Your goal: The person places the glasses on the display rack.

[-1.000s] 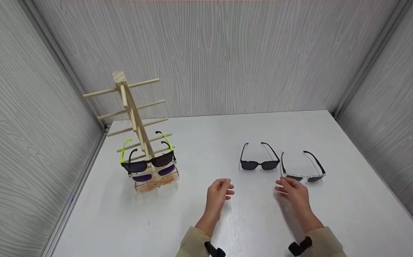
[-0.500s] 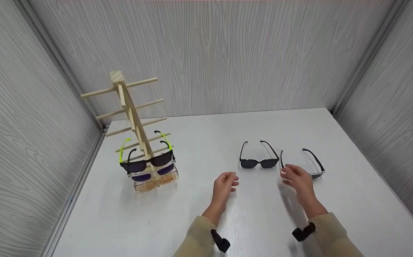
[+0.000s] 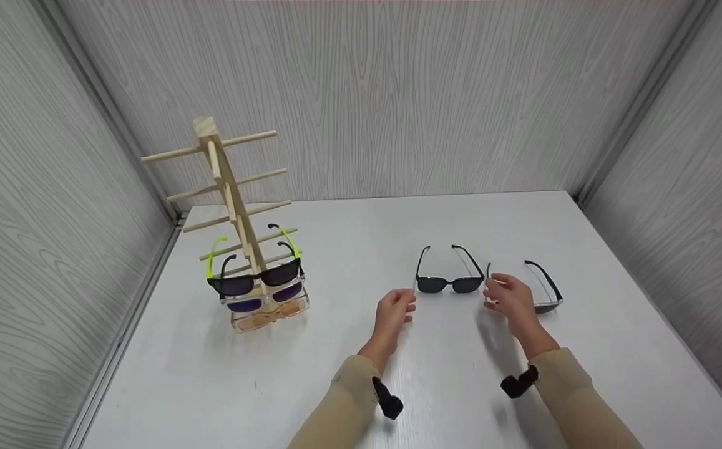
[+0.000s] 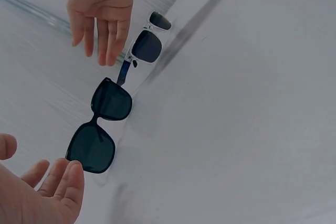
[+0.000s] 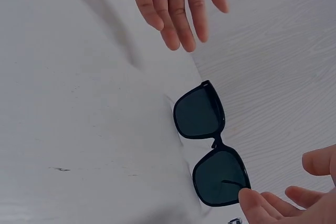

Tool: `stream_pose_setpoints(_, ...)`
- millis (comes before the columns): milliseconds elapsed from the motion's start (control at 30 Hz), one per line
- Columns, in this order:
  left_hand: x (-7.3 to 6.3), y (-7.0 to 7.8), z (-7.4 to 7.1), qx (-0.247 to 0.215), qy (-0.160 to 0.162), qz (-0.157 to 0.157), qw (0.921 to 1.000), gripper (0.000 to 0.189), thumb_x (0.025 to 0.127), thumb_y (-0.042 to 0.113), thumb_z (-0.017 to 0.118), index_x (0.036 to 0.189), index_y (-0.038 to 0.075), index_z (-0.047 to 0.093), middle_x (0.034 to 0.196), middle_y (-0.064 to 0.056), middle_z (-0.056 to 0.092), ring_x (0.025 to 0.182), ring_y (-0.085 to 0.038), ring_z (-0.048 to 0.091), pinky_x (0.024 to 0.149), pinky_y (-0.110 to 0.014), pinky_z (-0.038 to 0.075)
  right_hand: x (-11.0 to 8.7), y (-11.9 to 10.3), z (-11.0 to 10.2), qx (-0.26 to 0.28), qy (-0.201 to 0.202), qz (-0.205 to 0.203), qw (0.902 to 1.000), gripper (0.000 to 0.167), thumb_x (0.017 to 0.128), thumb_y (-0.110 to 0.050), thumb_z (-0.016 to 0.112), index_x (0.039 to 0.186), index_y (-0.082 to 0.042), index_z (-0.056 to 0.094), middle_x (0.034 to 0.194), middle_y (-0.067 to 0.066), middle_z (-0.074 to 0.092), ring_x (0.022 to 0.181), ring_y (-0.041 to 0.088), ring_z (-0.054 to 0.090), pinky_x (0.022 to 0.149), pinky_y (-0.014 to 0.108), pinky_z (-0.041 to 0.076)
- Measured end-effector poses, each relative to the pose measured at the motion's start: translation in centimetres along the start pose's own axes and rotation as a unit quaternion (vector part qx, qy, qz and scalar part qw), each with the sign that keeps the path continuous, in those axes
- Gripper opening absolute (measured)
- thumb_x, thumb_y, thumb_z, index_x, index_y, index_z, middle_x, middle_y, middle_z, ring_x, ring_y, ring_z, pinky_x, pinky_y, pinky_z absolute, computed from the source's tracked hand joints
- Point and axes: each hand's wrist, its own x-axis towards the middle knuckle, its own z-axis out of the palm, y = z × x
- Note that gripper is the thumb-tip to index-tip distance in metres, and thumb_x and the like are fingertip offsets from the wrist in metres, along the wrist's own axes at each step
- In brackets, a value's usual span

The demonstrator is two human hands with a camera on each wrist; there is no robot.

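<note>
Black sunglasses rest on the table with lenses toward me and temples unfolded behind. My left hand is just left of them, fingers loosely bent and holding nothing. On their other side my right hand is likewise empty, thumb apart from the fingers. In the left wrist view, left fingertips overlap the lower lens edge of the black sunglasses. The right wrist view has right fingertips close at the opposite lens. Clear-framed sunglasses with dark temples lie right, partly hidden behind my right hand.
A wooden display stand with several pegs stands at the left. Its lower pegs carry black sunglasses with yellow-green temples, purple-lensed glasses and orange-tinted glasses. Grained panels enclose the white table at back and sides.
Both hands have moved forward over the table, to either side of the black sunglasses. The right hand has lately shifted slightly left and covers part of the clear-framed pair. The glasses stay put.
</note>
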Motion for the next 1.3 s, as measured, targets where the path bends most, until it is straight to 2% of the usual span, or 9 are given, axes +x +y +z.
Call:
stream_pose_setpoints(133, 1.0, 0.1, 0.4, -0.003, 0.010, -0.017, 0.9998, 0.033, 0.091, 0.028, 0.056, 0.111, 0.002, 0.060, 0.110, -0.017, 0.061, 0.094, -0.022, 0.059, 0.081, -0.036, 0.050, 0.6, -0.2, -0.1, 0.004, -0.020, 0.012, 0.9997, 0.054, 0.096, -0.019, 0.050, 0.140, 0.006, 0.029, 0.136, 0.028, 0.037, 0.114, 0.031, 0.050, 0.087, 0.035, 0.049)
stream_pose_setpoints(300, 2.0, 0.2, 0.8, 0.004, 0.019, -0.023, 0.9995, 0.034, 0.091, 0.028, 0.055, 0.112, 0.001, 0.061, 0.109, -0.017, 0.060, 0.095, -0.024, 0.058, 0.082, -0.037, 0.049, 1.3, -0.3, -0.3, 0.002, -0.032, 0.045, 0.9985, 0.055, 0.097, -0.021, 0.047, 0.142, 0.004, 0.026, 0.139, 0.026, 0.036, 0.122, 0.035, 0.044, 0.090, 0.036, 0.048)
stream_pose_setpoints(567, 3.3, 0.4, 1.4, -0.003, 0.008, -0.028, 0.9996, 0.034, 0.092, 0.024, 0.054, 0.117, 0.001, 0.059, 0.113, -0.018, 0.058, 0.102, -0.027, 0.055, 0.085, -0.036, 0.047, 2.6, -0.5, -0.5, -0.012, -0.035, 0.081, 0.9960, 0.055, 0.098, -0.028, 0.044, 0.143, 0.000, 0.027, 0.140, 0.021, 0.036, 0.125, 0.033, 0.043, 0.096, 0.042, 0.041)
stream_pose_setpoints(800, 4.4, 0.1, 1.7, -0.003, 0.026, -0.045, 0.9987, 0.034, 0.090, 0.024, 0.056, 0.114, 0.000, 0.059, 0.106, -0.017, 0.059, 0.093, -0.023, 0.055, 0.082, -0.037, 0.048, 3.3, -0.6, -0.2, -0.003, -0.036, 0.079, 0.9962, 0.055, 0.097, -0.026, 0.045, 0.140, 0.003, 0.029, 0.139, 0.024, 0.035, 0.125, 0.035, 0.042, 0.095, 0.041, 0.043)
stream_pose_setpoints(1033, 5.4, -0.4, 1.7, -0.019, 0.027, -0.051, 0.9981, 0.031, 0.090, 0.024, 0.057, 0.110, 0.001, 0.061, 0.102, -0.015, 0.061, 0.093, -0.026, 0.056, 0.082, -0.037, 0.048, 3.9, -0.6, -0.4, -0.037, -0.058, 0.075, 0.9948, 0.056, 0.098, -0.027, 0.044, 0.141, 0.005, 0.027, 0.138, 0.027, 0.036, 0.122, 0.038, 0.044, 0.096, 0.042, 0.043)
stream_pose_setpoints(1300, 5.7, -0.1, 1.9, -0.020, 0.018, -0.049, 0.9984, 0.030, 0.091, 0.022, 0.057, 0.109, -0.001, 0.061, 0.088, -0.011, 0.059, 0.072, -0.016, 0.052, 0.070, -0.033, 0.047, 4.4, -0.7, 0.0, -0.028, -0.067, 0.068, 0.9950, 0.054, 0.098, -0.024, 0.044, 0.139, 0.007, 0.028, 0.136, 0.028, 0.036, 0.122, 0.040, 0.043, 0.094, 0.042, 0.044)
